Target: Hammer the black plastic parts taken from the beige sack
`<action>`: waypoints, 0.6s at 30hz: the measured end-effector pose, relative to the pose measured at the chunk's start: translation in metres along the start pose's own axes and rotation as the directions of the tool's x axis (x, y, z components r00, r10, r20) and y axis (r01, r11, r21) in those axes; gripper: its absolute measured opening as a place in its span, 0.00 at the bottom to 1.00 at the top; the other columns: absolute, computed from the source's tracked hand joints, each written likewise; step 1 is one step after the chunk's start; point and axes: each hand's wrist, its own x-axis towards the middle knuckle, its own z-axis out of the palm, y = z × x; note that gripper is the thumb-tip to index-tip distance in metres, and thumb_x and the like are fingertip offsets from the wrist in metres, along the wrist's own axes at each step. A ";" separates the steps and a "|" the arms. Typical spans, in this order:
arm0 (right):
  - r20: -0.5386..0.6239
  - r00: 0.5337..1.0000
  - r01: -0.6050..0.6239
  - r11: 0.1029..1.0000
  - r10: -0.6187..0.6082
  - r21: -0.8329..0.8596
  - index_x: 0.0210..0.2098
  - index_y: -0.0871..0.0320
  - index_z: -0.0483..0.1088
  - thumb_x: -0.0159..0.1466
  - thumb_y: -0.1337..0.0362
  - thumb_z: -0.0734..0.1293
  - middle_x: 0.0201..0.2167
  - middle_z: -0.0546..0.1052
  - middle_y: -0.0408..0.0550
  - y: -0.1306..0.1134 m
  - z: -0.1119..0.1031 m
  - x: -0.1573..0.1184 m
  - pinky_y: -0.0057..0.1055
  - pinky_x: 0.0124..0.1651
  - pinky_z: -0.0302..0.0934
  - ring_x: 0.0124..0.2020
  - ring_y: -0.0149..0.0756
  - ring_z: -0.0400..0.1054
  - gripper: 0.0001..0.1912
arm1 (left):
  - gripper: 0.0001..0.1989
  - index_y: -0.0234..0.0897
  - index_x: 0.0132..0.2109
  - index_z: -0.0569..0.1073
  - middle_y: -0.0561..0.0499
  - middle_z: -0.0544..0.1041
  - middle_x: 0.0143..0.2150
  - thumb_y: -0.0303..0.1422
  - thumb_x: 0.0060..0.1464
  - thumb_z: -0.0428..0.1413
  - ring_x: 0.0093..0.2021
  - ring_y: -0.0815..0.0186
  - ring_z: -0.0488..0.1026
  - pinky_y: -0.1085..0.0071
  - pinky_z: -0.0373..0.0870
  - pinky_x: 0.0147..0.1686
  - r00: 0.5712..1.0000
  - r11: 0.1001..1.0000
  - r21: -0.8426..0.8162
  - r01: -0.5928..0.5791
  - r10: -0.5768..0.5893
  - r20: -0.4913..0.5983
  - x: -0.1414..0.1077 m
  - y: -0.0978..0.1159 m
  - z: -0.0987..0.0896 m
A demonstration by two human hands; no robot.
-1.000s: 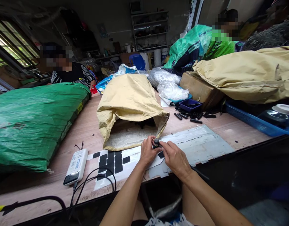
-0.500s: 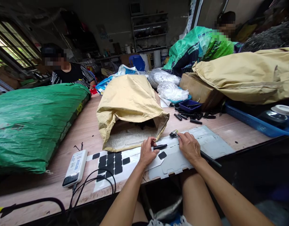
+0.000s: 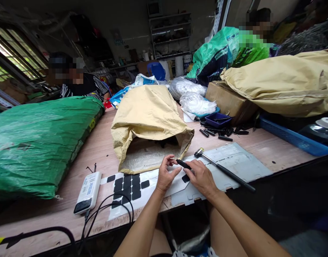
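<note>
A short black cylindrical piece is held by my right hand, its thumb and fingers closed on the near end. My left hand is beside the far end with thumb and forefinger apart; whether it touches the piece is hard to tell. Right of my hands a hammer with a black handle lies on a grey sheet. To the left is a white sheet with black rounded-square stickers. Beyond my hands, an open tan sack has dark contents.
A white power bank with black cables and a green sack are at left. Black pieces surround a purple tray. A blue tray and cardboard box stand right. Two people are in the background.
My right hand has let go of the hammer, moved left and taken hold of the black piece. My left hand's fingers have opened from around it.
</note>
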 end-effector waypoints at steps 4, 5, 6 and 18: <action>0.009 0.995 -0.101 0.973 0.101 0.210 0.48 0.54 0.76 0.69 0.61 0.63 0.40 0.78 0.48 -0.011 0.004 -0.004 0.36 0.49 0.62 0.44 0.39 0.69 0.12 | 0.17 0.38 0.47 0.80 0.46 0.80 0.46 0.42 0.55 0.64 0.50 0.58 0.74 0.60 0.68 0.56 0.995 0.993 0.087 0.085 -0.089 0.039 0.005 0.017 -0.007; 0.025 0.992 -0.122 0.962 0.120 0.246 0.47 0.54 0.76 0.69 0.61 0.63 0.40 0.78 0.48 -0.014 0.005 -0.004 0.36 0.48 0.62 0.44 0.39 0.69 0.12 | 0.15 0.38 0.45 0.81 0.46 0.81 0.45 0.42 0.54 0.65 0.49 0.58 0.74 0.60 0.68 0.55 0.991 0.988 0.110 0.104 -0.112 0.067 0.005 0.023 -0.008; 0.044 0.990 -0.141 0.950 0.134 0.279 0.46 0.55 0.76 0.69 0.61 0.63 0.39 0.78 0.48 -0.017 0.005 -0.005 0.35 0.47 0.62 0.43 0.38 0.69 0.12 | 0.15 0.38 0.43 0.81 0.47 0.81 0.43 0.42 0.52 0.65 0.47 0.58 0.74 0.61 0.69 0.54 0.986 0.986 0.114 0.125 -0.136 0.094 0.006 0.028 -0.008; 0.223 0.968 -0.233 0.740 0.115 0.631 0.49 0.56 0.75 0.68 0.56 0.64 0.42 0.79 0.48 -0.028 -0.042 -0.010 0.31 0.43 0.64 0.41 0.35 0.71 0.15 | 0.09 0.37 0.43 0.76 0.50 0.79 0.38 0.34 0.55 0.61 0.38 0.65 0.73 0.69 0.71 0.42 0.978 0.981 0.055 0.186 -0.190 0.085 -0.039 0.067 0.008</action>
